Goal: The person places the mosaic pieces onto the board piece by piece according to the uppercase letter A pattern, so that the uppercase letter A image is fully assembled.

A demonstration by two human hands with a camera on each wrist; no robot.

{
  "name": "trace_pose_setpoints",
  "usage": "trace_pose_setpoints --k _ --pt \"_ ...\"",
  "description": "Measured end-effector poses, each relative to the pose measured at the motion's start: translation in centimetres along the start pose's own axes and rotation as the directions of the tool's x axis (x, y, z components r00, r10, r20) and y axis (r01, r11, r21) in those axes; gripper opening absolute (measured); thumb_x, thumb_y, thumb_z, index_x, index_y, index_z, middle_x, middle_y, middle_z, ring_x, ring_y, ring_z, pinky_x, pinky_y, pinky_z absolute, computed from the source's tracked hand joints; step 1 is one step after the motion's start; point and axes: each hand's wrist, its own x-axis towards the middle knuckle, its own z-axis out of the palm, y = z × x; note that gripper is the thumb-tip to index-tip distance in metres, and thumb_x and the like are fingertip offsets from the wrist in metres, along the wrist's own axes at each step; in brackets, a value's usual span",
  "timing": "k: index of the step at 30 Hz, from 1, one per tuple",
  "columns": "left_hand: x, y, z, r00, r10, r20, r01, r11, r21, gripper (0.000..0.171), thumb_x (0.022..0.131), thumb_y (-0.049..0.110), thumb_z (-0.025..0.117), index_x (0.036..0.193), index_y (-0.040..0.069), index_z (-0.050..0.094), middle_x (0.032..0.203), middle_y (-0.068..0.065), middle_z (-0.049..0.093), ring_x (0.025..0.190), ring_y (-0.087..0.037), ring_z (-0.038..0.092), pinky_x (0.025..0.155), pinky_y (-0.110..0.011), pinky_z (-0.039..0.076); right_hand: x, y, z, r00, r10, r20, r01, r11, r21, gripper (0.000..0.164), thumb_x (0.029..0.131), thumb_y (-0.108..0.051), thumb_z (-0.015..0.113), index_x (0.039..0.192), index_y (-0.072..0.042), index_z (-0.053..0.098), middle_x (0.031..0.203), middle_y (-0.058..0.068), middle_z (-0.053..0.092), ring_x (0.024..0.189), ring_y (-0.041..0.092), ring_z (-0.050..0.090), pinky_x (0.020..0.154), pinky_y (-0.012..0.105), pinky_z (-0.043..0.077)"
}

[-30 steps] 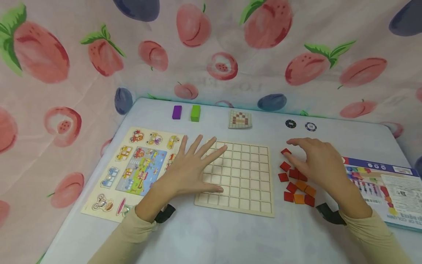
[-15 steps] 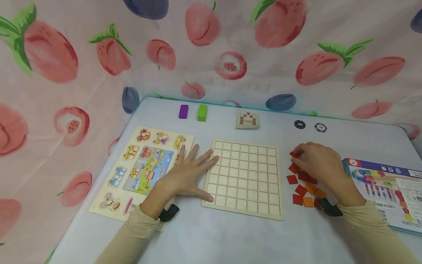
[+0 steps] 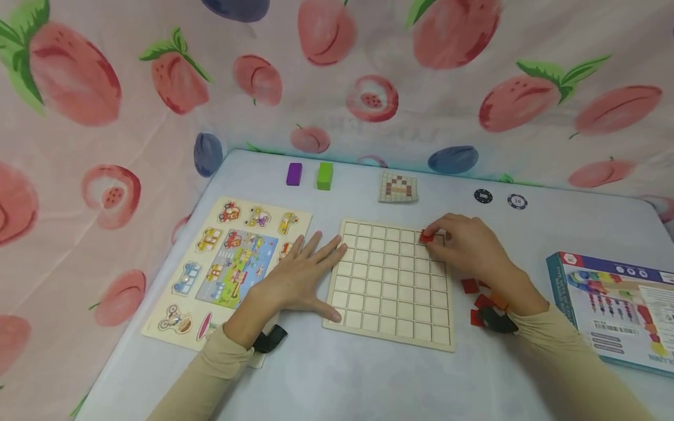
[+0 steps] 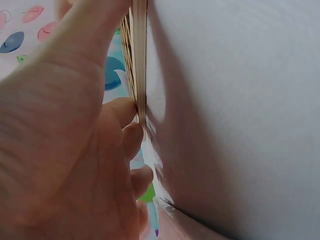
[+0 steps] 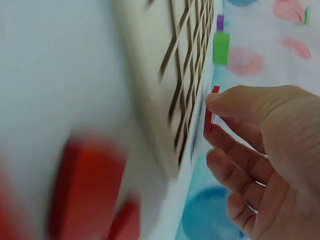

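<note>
A wooden grid board (image 3: 389,280) lies in the middle of the table. My left hand (image 3: 302,280) spreads its straight fingers at the board's left side, thumb and fingertips on its edge; the left wrist view shows the board's side edge (image 4: 140,65) by the fingers. Between thumb and forefinger, my right hand (image 3: 471,245) pinches a red square tile (image 3: 426,237) over the board's top right cells. In the right wrist view that tile (image 5: 210,112) stands nearly edge-on. Loose red tiles (image 3: 470,286) and an orange tile (image 3: 499,300) lie right of the board, partly hidden under the right wrist.
A picture puzzle board (image 3: 181,304) lies at the left. Behind the grid stand a purple block (image 3: 294,174), a green block (image 3: 325,176) and a small pattern card (image 3: 398,187). Two poker chips (image 3: 483,196) lie at the back right, and a printed box (image 3: 616,310) at the right.
My right hand has picked up a red tile from the loose tiles and carried it left over the board's top right. My left hand has shifted left to the board's edge.
</note>
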Motion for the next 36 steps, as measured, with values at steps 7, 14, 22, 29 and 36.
trace_pose_setpoints --k 7,14,22,29,36 --pt "0.1 -0.3 0.1 1.0 0.005 0.028 -0.004 0.999 -0.033 0.137 0.073 0.078 0.083 0.173 0.022 0.01 0.183 0.002 -0.001 0.17 -0.032 -0.004 0.139 -0.054 0.003 3.5 -2.8 1.5 0.989 -0.142 0.037 0.142 0.99 0.027 0.021 0.096 -0.02 0.078 0.116 -0.014 0.082 0.115 0.007 0.081 0.102 0.027 0.072 0.094 0.052 0.051" --pt "0.2 -0.1 0.0 1.0 0.004 0.021 -0.003 0.998 -0.06 0.137 0.071 0.075 0.086 0.173 0.021 0.012 0.183 0.002 0.001 0.17 -0.033 -0.003 0.139 -0.054 0.012 3.9 -3.5 1.5 0.984 -0.17 0.062 0.17 0.985 -0.001 0.022 0.097 -0.018 0.076 0.117 -0.015 0.083 0.12 0.007 0.079 0.112 0.03 0.072 0.095 0.053 0.053" --pt "0.0 -0.1 0.1 1.0 -0.002 0.01 0.002 0.997 -0.078 0.138 0.07 0.075 0.087 0.173 0.021 0.013 0.183 0.002 0.002 0.17 -0.034 -0.002 0.136 -0.058 0.02 0.9 -0.8 -0.9 0.995 -0.091 0.029 0.09 0.996 0.008 0.03 0.099 -0.021 0.076 0.128 -0.021 0.079 0.125 0.009 0.078 0.121 0.032 0.068 0.095 0.053 0.045" --pt "-0.3 -0.1 0.1 1.0 -0.008 -0.001 0.008 0.997 -0.077 0.138 0.068 0.075 0.087 0.173 0.021 0.016 0.183 0.002 0.005 0.17 -0.034 0.0 0.133 -0.062 0.025 -3.7 4.3 -2.9 0.991 0.071 0.114 -0.068 0.997 -0.035 0.035 0.094 -0.029 0.082 0.128 -0.02 0.079 0.129 0.017 0.075 0.118 0.038 0.067 0.103 0.069 0.047" --pt "-0.2 0.0 0.2 0.999 0.011 -0.031 -0.013 0.997 -0.07 0.139 0.066 0.076 0.087 0.172 0.019 0.018 0.182 0.0 0.008 0.17 -0.037 0.004 0.133 -0.062 0.027 -6.3 5.8 -1.7 0.99 0.065 0.129 -0.052 0.993 -0.108 0.049 0.086 -0.047 0.088 0.124 -0.019 0.078 0.122 0.013 0.073 0.104 0.028 0.068 0.093 0.058 0.05"
